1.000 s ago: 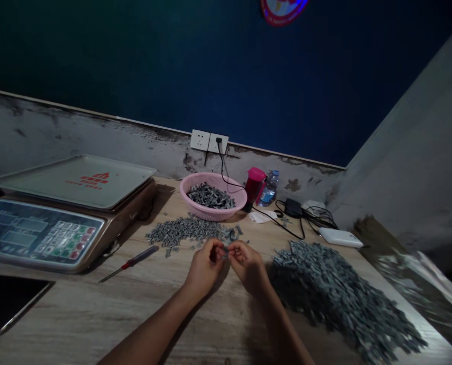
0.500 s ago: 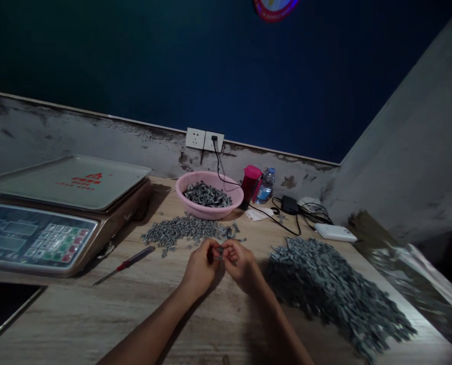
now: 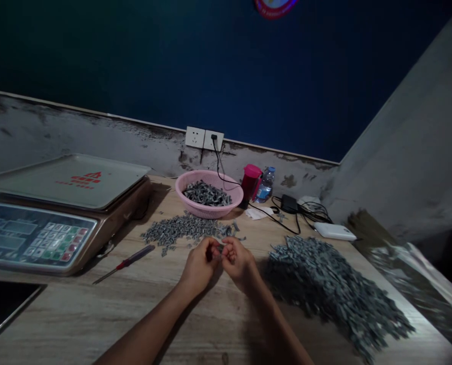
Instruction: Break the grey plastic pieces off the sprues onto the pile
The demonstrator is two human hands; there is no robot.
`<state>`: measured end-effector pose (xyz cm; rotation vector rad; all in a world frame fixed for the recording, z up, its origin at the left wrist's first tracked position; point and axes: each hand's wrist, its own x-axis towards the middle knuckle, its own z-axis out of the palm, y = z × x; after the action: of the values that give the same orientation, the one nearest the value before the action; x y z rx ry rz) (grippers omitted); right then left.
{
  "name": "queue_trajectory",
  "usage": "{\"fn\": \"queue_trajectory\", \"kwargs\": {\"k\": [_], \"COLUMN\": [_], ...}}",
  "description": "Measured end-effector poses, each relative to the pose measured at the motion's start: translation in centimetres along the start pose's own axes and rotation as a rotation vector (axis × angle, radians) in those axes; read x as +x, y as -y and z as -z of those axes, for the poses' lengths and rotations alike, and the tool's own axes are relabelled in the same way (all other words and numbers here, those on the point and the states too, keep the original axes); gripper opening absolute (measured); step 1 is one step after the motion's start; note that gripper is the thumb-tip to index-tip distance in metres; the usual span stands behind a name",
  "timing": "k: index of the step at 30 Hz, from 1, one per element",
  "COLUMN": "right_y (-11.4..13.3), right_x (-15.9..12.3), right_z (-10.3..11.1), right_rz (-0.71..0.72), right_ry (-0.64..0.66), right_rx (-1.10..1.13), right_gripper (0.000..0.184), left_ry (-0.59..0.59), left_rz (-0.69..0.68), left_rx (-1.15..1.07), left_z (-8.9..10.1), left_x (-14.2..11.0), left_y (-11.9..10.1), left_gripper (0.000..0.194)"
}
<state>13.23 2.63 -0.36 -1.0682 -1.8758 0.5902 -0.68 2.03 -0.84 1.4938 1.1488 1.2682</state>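
Observation:
My left hand (image 3: 202, 262) and my right hand (image 3: 238, 259) meet fingertip to fingertip above the table. Both are closed in a pinch on one small grey part (image 3: 221, 248), mostly covered by the fingers, so its exact shape is hard to make out. Just beyond the hands lies a scatter of small grey pieces (image 3: 180, 228), with a few longer curved ones at its right end. A pink plastic basket (image 3: 211, 212) behind them holds many grey strips (image 3: 206, 194). To the right of my right hand spreads a large heap of grey parts (image 3: 336, 284).
A weighing scale (image 3: 70, 218) stands at the left, with a screwdriver (image 3: 125, 263) beside it and a dark flat device (image 3: 9, 306) in front. Toward the wall are a red lidded cup (image 3: 251, 182), a water bottle (image 3: 265, 185), black cables (image 3: 298, 223) and a white box (image 3: 334, 231).
Both hands stay in nearly the same place, with fingertips still together. Slightly less of the small grey part shows between them now. The view has shifted very slightly.

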Motion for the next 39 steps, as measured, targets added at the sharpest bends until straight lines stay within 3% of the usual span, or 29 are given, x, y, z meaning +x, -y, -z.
{"fn": "queue_trajectory", "kwargs": {"k": [9,15,18,27,33,39], "right_y": [-1.1,-1.4,-1.3,-1.0,0.2,0.8], "right_x": [0.2,-0.1,-0.2,-0.1,-0.1,0.2], "right_z": [-0.6,-1.2,-1.4,-1.4,-0.8,0.3], "right_rz": [-0.099,-0.039,-0.079,-0.189,-0.237,-0.354], "right_ry": [-0.05,-0.053,-0.11,-0.162,-0.106,-0.035], "right_rx": [0.134,-0.083,-0.124,0.107,0.35,0.597], "right_gripper": [0.036,0.041,0.04,0.038,0.04,0.043], "left_ry": [-0.01,0.002,0.003,0.057,0.006,0.061], "left_rz": [0.037,0.037,0.03,-0.172,-0.226,-0.11], "left_rx": [-0.098,-0.036,-0.037,0.261,0.182,-0.106], "left_z": [-0.1,-0.1,-0.2,-0.4,-0.4,-0.4], "left_x": [0.0,-0.1,-0.2,-1.0,-1.3,-0.7], "left_y": [0.5,0.7,0.4,-0.9,-1.5,-1.1], "left_gripper": [0.019,0.016,0.014,0.025,0.02,0.011]}}
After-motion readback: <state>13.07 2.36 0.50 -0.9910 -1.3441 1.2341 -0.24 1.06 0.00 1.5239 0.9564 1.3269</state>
